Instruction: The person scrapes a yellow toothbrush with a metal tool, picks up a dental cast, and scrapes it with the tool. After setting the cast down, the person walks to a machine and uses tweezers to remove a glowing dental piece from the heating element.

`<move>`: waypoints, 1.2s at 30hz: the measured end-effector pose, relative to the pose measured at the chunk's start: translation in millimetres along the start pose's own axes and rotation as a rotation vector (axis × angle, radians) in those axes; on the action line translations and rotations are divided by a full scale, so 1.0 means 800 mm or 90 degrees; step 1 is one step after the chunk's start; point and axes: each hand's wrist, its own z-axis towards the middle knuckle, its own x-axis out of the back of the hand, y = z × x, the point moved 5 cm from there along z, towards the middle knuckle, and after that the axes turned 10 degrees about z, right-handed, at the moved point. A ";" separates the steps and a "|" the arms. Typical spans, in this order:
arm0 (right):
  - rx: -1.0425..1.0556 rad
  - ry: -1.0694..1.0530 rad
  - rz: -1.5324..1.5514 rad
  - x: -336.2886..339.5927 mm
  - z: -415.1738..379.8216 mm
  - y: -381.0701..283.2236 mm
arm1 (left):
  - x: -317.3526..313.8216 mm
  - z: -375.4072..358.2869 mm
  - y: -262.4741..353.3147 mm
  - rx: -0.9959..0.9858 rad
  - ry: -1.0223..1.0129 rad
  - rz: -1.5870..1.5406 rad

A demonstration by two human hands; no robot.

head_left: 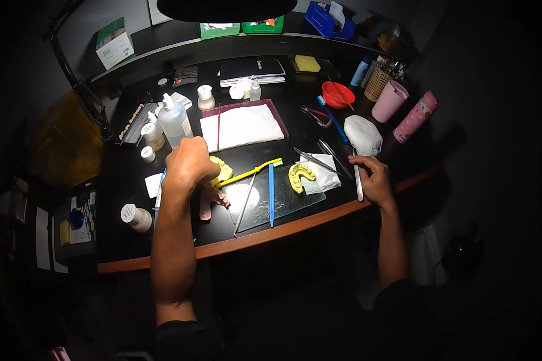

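My left hand [190,162] is bent down with its fingers curled against a yellow dental cast [223,171]; most of the fingertips are hidden. Just below that hand lies a pink dental model piece [208,204]. The yellow toothbrush [247,174] rests with one end by the cast. At the right, my right hand [374,180] pinches a slim silvery metal instrument [359,183] near the table edge, its upper end beside a white cloth-like lump [363,135]. A second yellow dental cast [301,177] sits partly on a white tissue [323,175].
A glass slab [310,201] carries a blue stick [271,198] and a metal tool [244,204]. Behind stand a clear squeeze bottle [174,122], a tray with white paper [244,127], a red bowl [338,95] and a pink cup [389,101]. Tweezers [315,159] lie centre right.
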 end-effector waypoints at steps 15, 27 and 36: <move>-0.047 -0.005 0.066 0.000 0.000 0.008 | 0.048 -0.087 0.032 -0.254 0.463 -0.275; -0.002 0.027 0.101 0.005 -0.006 -0.004 | -0.098 -0.240 -0.050 0.012 0.571 -0.226; 0.020 -0.012 0.170 0.016 -0.011 -0.003 | -0.103 -0.230 -0.029 -0.011 0.683 -0.065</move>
